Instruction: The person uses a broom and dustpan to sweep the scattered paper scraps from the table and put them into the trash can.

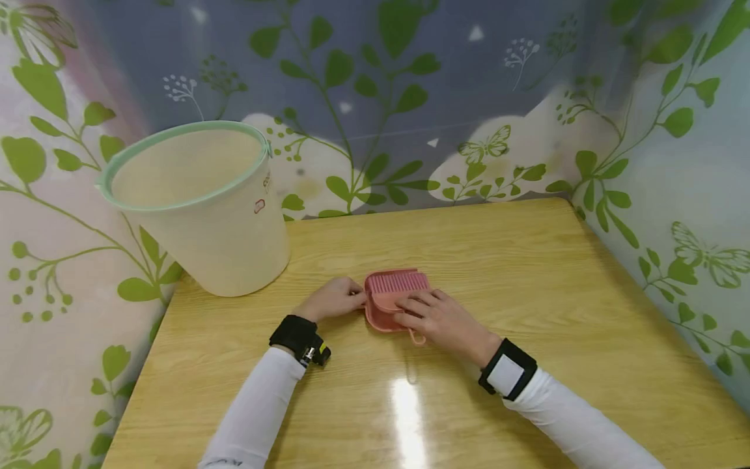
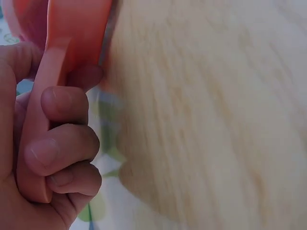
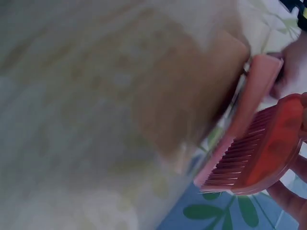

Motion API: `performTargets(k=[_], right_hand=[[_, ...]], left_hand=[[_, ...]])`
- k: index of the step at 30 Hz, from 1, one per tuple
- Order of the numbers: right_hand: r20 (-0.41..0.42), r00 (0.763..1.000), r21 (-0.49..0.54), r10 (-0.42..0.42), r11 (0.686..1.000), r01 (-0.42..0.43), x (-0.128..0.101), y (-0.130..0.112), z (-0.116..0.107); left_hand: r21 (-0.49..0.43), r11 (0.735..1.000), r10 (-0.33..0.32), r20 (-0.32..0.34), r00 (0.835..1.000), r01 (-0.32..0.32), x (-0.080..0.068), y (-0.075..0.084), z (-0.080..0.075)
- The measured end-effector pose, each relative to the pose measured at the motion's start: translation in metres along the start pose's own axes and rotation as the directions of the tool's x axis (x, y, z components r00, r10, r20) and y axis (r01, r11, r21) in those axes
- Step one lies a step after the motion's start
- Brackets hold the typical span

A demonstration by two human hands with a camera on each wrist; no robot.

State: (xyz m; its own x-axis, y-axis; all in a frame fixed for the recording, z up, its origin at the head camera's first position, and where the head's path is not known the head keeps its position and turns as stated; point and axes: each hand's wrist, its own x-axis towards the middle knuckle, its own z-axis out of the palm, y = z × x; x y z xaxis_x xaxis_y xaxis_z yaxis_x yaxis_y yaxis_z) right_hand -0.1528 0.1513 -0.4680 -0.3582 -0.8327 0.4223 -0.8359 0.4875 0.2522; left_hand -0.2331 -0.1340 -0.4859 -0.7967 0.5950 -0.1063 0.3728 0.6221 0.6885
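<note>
A small pink dustpan is near the middle of the table in the head view. My left hand grips its handle, several fingers curled round it in the left wrist view. A matching pink hand brush overlaps the pan, its bristles pointing toward the pan's far edge. From the right, my right hand holds the brush by its back, fingertips bent over it. A loop hangs below the right hand's fingers. In the right wrist view the bristles meet the inside of the pan.
A tall cream bucket with a mint-green rim stands at the table's back left. The wooden table meets walls with a leaf pattern at the back and both sides. Light glares off the tabletop near the front.
</note>
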Motion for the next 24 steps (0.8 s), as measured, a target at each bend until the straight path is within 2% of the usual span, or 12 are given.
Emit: performTargets(k=[7, 11, 16, 20, 24], right_hand=[[0.084, 0.996, -0.021, -0.002, 1.0, 0.004, 0.005, -0.006, 0.009], [0.177, 0.984, 0.03, -0.012, 1.0, 0.006, 0.007, -0.009, 0.007], [0.262, 0.965, 0.13, -0.022, 0.991, -0.013, 0.006, -0.012, 0.004], [0.291, 0.956, 0.182, -0.019, 0.983, -0.036, 0.006, -0.012, 0.005], [0.282, 0.959, 0.234, -0.013, 0.971, -0.055, 0.005, -0.01, 0.006]], left_hand=[[-0.005, 1.0, -0.024, 0.016, 1.0, 0.024, 0.003, 0.004, -0.001], [0.031, 0.999, -0.041, 0.025, 0.999, 0.04, 0.001, 0.01, -0.004], [0.086, 0.996, -0.027, 0.035, 0.999, 0.024, -0.001, 0.016, -0.002], [0.12, 0.992, -0.029, 0.018, 0.999, 0.027, -0.001, 0.016, 0.001], [0.145, 0.989, -0.034, 0.011, 0.999, 0.032, -0.001, 0.015, 0.004]])
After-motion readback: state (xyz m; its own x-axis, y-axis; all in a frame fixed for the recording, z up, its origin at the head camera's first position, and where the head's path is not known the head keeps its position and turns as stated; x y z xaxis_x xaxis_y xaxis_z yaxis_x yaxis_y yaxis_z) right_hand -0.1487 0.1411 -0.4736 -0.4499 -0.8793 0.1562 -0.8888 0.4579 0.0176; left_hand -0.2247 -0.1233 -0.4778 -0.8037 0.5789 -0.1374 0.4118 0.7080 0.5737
